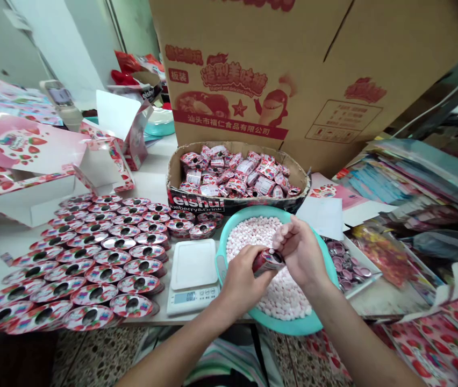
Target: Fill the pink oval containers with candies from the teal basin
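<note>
Over a turquoise basin (221, 263) of small pale pink candies (283, 298), my left hand (245, 277) is closed around a small red and pink container (268, 261). My right hand (299, 250) is cupped at the container's right side, its fingers curled and tilted toward the opening. Some pale candy appears at the container's top, beside the right palm; what else the right hand holds is hidden. Left of the basin, a white scale (194, 264) carries nothing. Rows of similar containers (118, 243) with dark round openings stand farther left.
Behind the basin, a cut-down carton (239, 204) holds many filled-looking packs. A large brown box (229, 123) rises behind it. On the right are a tray of purplish caps (344, 269) and stacked printed sheets (414, 177). Open pink boxes (39, 201) stand at left.
</note>
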### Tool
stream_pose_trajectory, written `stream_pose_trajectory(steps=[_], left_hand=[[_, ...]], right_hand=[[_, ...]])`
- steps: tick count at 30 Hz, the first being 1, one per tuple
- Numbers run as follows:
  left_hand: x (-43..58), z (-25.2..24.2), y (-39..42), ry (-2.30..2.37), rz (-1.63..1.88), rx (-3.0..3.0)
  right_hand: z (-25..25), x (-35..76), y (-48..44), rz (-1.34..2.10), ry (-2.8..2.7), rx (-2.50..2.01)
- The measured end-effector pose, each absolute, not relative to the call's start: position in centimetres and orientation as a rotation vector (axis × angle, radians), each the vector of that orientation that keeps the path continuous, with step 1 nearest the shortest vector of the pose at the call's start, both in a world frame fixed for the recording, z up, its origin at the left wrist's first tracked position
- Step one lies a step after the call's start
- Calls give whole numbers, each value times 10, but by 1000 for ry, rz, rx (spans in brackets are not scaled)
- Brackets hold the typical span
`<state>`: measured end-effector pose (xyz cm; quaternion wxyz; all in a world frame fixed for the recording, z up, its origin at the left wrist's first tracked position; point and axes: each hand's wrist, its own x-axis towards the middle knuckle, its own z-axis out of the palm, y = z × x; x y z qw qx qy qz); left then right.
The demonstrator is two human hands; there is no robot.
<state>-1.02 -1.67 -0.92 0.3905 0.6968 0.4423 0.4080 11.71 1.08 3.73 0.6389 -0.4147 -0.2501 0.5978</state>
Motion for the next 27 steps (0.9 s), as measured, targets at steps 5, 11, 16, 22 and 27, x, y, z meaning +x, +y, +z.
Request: stream_pose_trajectory(steps=[5,11,16,22,27], left_hand=[[-16,-10,-14,1039,1091,1744],[-19,-14,-12,993,1145,1593],[-10,-24,-9,933,1145,1336],[-11,-23,-10,968,1091,1589],[-14,-15,-9,1094,1081,1698]], right_hand=[[43,131,15,1204,-557,-847],[31,160,14,982,-659,-965],[14,172,7,931,-789,-1102],[5,174,3,891,-908,-1174],[0,173,0,830,-1066,-1262]])
